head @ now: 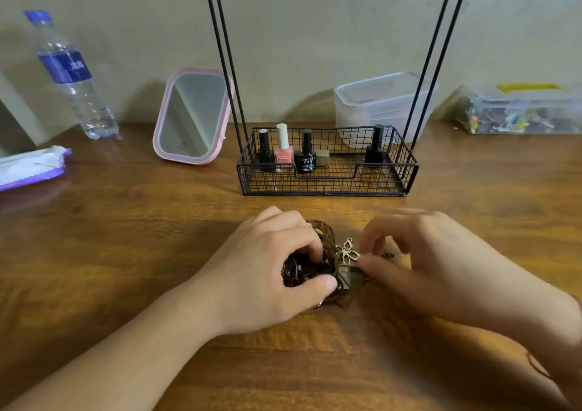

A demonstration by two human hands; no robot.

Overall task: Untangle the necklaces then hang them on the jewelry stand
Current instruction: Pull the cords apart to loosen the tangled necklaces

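Observation:
A tangled bundle of brown cord necklaces (318, 265) with a pale metal pendant (348, 251) lies on the wooden table in front of me. My left hand (267, 272) grips the bundle, fingers curled over it and thumb under its near side. My right hand (434, 262) is at the bundle's right side, its thumb and fingers pinching a strand beside the pendant. The black wire jewelry stand (327, 187) is just beyond, with two pairs of thin uprights rising out of the top of the view; only the tips of its hooks show there.
The stand's basket holds several nail polish bottles (283, 149). A pink-framed mirror (192, 117) leans to its left, a water bottle (71, 76) and a wipes pack (31, 166) farther left. Clear plastic boxes (381, 101) sit behind and at the right (519, 111).

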